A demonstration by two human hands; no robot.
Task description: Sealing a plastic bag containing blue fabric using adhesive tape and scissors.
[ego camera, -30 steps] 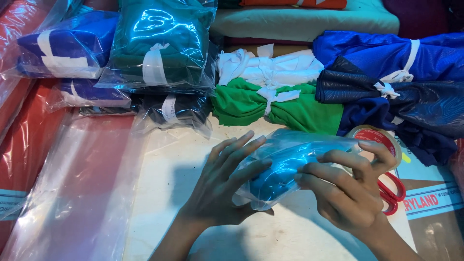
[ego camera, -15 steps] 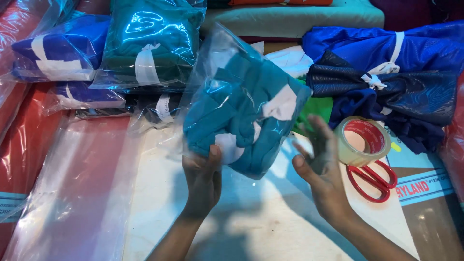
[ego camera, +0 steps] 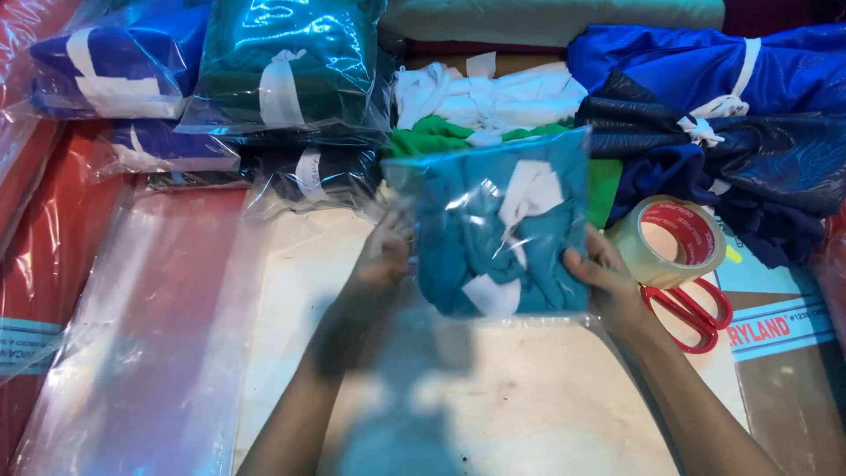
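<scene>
A clear plastic bag (ego camera: 502,225) holding folded teal cloth tied with white strips is held upright above the pale tabletop (ego camera: 458,397). My left hand (ego camera: 383,251) grips its left edge and my right hand (ego camera: 608,278) grips its right edge. The bag's loose clear bottom hangs down toward me over the table, between my forearms.
Bagged blue and green cloth bundles (ego camera: 282,70) are stacked at the back left. Tied white, green and blue fabric bundles (ego camera: 705,115) lie behind and to the right. A roll of clear tape (ego camera: 674,238) and red-handled scissors (ego camera: 692,308) sit right of my right hand. Flat clear bags (ego camera: 150,317) lie at left.
The bag went from lying squeezed on the table, to lifted and tilted in my left hand alone, to upright with both hands on its sides.
</scene>
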